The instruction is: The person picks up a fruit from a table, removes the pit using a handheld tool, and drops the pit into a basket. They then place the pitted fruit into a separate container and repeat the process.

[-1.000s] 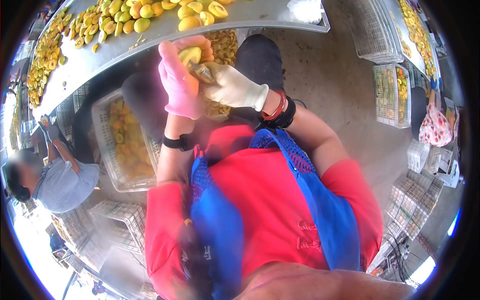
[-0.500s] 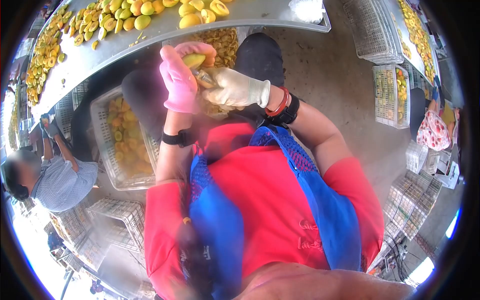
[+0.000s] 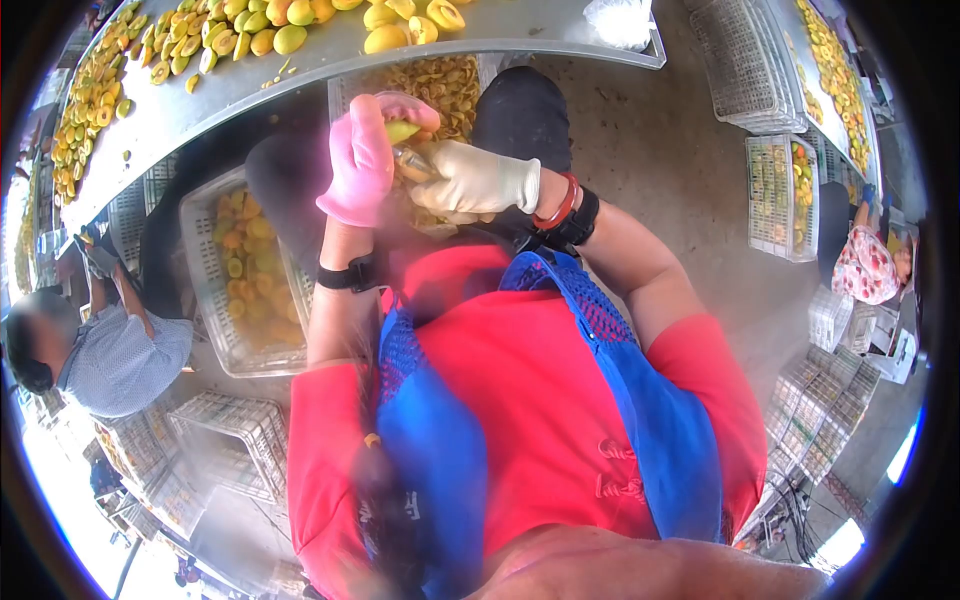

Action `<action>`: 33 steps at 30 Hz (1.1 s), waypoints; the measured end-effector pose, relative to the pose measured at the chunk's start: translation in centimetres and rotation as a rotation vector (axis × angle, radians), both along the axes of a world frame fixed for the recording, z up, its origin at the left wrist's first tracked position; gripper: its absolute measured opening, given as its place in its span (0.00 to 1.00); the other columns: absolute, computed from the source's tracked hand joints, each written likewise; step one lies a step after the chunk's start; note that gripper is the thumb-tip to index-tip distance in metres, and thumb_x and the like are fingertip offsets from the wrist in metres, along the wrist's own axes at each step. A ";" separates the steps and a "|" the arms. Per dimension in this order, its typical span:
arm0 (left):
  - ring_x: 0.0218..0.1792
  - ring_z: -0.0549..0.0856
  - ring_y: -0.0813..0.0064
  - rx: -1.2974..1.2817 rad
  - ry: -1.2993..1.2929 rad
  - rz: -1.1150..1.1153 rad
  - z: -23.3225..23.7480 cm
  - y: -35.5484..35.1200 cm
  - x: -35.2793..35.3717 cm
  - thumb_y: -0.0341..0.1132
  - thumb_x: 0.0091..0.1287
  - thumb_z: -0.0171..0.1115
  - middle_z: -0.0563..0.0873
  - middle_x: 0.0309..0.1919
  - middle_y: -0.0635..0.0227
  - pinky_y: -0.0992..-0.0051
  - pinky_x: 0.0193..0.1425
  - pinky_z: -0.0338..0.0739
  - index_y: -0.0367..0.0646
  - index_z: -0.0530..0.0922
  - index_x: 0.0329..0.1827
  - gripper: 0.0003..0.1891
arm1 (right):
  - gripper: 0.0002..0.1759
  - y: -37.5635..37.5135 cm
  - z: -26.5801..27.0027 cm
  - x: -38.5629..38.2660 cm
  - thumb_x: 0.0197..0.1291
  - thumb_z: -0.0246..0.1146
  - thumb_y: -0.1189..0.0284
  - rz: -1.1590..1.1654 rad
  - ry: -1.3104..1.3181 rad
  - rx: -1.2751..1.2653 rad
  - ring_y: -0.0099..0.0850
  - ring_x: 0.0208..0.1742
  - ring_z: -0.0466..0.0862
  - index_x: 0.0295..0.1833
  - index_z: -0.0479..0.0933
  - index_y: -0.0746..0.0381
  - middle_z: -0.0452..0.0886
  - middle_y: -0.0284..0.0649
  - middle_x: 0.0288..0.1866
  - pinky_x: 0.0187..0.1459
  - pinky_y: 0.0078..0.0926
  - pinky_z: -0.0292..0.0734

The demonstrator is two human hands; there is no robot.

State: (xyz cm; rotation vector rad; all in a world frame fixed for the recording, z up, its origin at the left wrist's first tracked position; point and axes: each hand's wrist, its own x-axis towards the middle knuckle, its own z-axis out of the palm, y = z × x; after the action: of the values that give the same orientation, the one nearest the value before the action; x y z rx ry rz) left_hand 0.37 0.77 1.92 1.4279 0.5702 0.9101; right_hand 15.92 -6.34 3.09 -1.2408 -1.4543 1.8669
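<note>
My left hand [image 3: 360,165], in a pink glove, is wrapped round a yellow-green mango [image 3: 401,131], most of which the fingers hide. In a cream-white glove, my right hand [image 3: 470,178] grips a small shiny metal tool [image 3: 415,164], its working end right at the mango; its exact kind is hard to make out. Both hands are close together over a crate [image 3: 340,97] with yellow peelings and scraps [image 3: 440,88] between my knees.
A metal table [image 3: 330,58] with many cut mangoes [image 3: 225,35] and a white plastic bag [image 3: 617,24] runs ahead. A crate of mango pieces [image 3: 245,270] stands left, near a seated co-worker [image 3: 125,350]. Stacked crates [image 3: 745,65] and another co-worker [image 3: 866,262] are on the right.
My left hand has turned slightly, its thumb now more upright, and less of the mango shows. The right hand with the tool has shifted slightly. The left co-worker's hands have moved a little.
</note>
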 end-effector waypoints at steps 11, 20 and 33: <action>0.33 0.85 0.69 -0.070 0.021 0.101 0.9 1.8 -0.2 0.79 0.67 0.34 0.87 0.32 0.60 0.75 0.40 0.77 0.34 0.83 0.41 0.50 | 0.04 -0.4 -2.3 -1.3 0.69 0.58 0.72 -0.046 0.347 -0.185 0.18 0.20 0.71 0.45 0.70 0.57 0.70 0.28 0.25 0.17 0.21 0.63; 0.49 0.88 0.57 0.074 1.445 1.209 4.5 4.5 -18.6 0.61 0.72 0.48 0.89 0.48 0.55 0.56 0.58 0.79 0.42 0.86 0.53 0.31 | 0.07 -1.4 -2.0 -0.5 0.70 0.61 0.68 -0.254 0.032 0.006 0.16 0.21 0.70 0.45 0.71 0.59 0.71 0.26 0.27 0.22 0.19 0.65; 0.62 0.82 0.53 0.374 1.425 0.282 -3.1 14.8 3.9 0.65 0.62 0.63 0.81 0.64 0.53 0.58 0.67 0.74 0.42 0.79 0.66 0.39 | 0.19 -1.8 -5.2 -1.1 0.65 0.62 0.62 -0.280 -0.238 0.288 0.52 0.45 0.85 0.50 0.73 0.69 0.83 0.57 0.40 0.49 0.41 0.78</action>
State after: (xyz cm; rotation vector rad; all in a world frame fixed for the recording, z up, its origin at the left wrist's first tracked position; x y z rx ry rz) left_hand 4.28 15.62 -1.15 2.2737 1.7334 0.0279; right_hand 14.84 -8.14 -2.07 -1.4684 -1.5143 1.3125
